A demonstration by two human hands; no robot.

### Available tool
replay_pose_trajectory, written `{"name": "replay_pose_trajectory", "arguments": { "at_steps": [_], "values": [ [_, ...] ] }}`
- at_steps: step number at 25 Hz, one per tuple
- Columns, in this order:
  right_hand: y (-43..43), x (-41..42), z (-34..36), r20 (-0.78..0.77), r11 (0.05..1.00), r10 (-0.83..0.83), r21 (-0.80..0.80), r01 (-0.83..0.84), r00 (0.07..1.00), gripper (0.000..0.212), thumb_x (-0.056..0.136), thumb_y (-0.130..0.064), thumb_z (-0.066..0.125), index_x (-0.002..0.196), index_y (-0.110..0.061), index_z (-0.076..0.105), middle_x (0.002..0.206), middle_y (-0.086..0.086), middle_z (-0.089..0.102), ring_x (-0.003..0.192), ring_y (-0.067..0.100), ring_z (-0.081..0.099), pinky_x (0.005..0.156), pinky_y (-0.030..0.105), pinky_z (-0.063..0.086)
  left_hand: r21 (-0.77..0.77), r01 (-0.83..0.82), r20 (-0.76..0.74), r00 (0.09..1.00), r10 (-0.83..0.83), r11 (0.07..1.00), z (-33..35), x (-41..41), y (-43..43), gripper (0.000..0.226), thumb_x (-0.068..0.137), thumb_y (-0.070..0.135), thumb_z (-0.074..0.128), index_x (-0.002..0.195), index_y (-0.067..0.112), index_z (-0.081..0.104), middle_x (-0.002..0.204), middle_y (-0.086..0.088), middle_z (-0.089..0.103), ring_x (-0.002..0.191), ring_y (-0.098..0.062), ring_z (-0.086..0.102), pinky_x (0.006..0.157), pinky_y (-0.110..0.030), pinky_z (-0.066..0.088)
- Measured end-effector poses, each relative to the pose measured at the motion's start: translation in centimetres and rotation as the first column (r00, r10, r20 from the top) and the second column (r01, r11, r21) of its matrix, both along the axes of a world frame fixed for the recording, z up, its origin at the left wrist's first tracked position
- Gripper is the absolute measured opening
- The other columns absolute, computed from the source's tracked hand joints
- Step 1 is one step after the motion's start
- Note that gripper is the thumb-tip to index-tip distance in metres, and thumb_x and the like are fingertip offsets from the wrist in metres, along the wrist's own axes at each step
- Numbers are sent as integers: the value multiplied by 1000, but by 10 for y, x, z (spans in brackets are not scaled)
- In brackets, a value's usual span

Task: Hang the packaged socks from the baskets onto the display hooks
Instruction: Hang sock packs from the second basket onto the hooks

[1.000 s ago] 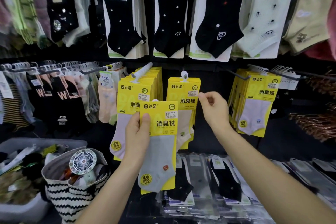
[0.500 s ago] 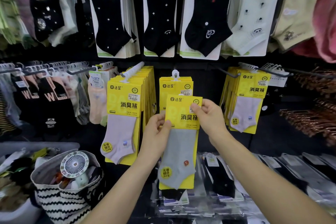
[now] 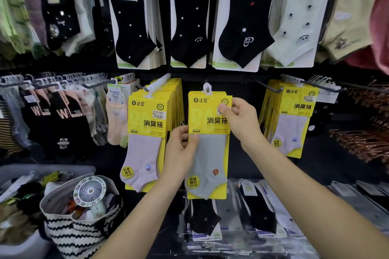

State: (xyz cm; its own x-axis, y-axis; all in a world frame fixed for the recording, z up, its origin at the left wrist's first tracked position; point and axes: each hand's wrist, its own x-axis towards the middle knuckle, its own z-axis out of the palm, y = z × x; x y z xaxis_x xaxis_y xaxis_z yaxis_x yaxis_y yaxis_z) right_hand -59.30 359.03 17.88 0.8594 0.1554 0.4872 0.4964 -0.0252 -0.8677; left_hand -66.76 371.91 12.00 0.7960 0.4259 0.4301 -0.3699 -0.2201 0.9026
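Head view. Holds the grey sock pack (image 3: 210, 153) up with both hands, flat against the middle of the display wall's lower row. Pinches its left edge with the left hand (image 3: 181, 153), thumb on the front where yellow card meets sock, fingers behind. Pinches its upper right corner with the right hand (image 3: 237, 120), thumb over the price label, fingers curled round the card's edge. Sets the pack's white hanger tab (image 3: 207, 88) where the middle hook ends, the hook itself hidden behind the tab, with a few like packs just behind. Cannot tell whether the tab is threaded on yet.

Judging by that: hanging of this pack under way and close to done, with only the slide back and the release left. Much hung already: a full stack of lilac sock packs (image 3: 147, 132) on the hook just to the left, another stack (image 3: 294, 124) well to the right. More left to do, probably: a striped basket (image 3: 73, 233) at the lower left, holding a small white fan (image 3: 89, 191) and mixed goods, beside a grey bin (image 3: 21, 244) with loose packs. Below the hands, clear-wrapped black socks (image 3: 259, 212) on a shelf.
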Motion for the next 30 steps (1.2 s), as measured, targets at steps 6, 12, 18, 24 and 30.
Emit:
{"name": "replay_pose_trajectory", "arguments": {
  "at_steps": [6, 12, 18, 24, 30],
  "values": [
    [-12, 1, 22, -105, 986, 137, -86, -146, 985, 12, 88, -26, 63, 81, -21, 71, 79, -6, 72, 75, 6, 68, 65, 20, 54, 53, 87, 14, 996, -88, 995, 3, 0, -1, 22, 92, 10, 55, 91, 33, 56, 91, 16, 66, 80, 10, 62, 64, -7, 47],
    [-18, 9, 49, -92, 926, 140, -342, -163, 986, 9, 84, -23, 68, 81, -16, 73, 79, -5, 71, 73, 7, 68, 69, 20, 55, 50, 113, 0, 994, -113, 992, 4, 1, -4, 22, 92, 11, 55, 92, 33, 56, 95, 13, 67, 83, 7, 64, 66, -10, 48],
    [-13, 13, 48, -29, 956, 11, -292, -19, 1000, 21, 89, -18, 61, 68, -19, 66, 73, -3, 65, 66, 6, 59, 56, 13, 48, 80, 95, -43, 995, -92, 992, 10, 1, -5, 20, 93, 13, 54, 89, 32, 55, 92, 13, 65, 81, 4, 63, 63, -7, 47],
    [11, 19, 63, 185, 928, -150, -312, 203, 971, 15, 86, -21, 62, 72, -20, 66, 71, -11, 62, 69, 6, 57, 66, 24, 48, 72, 16, -40, 999, -13, 997, 24, 11, -3, 22, 92, 12, 53, 84, 32, 54, 88, 13, 64, 78, 3, 60, 63, -8, 47],
    [17, 20, 51, 212, 906, -213, -323, 274, 954, 22, 83, -32, 65, 62, -30, 64, 67, -16, 59, 65, 3, 53, 60, 25, 46, 64, -58, -154, 986, 67, 996, 15, 17, -2, 21, 89, 14, 57, 106, 19, 47, 100, 7, 57, 91, -7, 55, 69, -16, 42]
  ]
}}
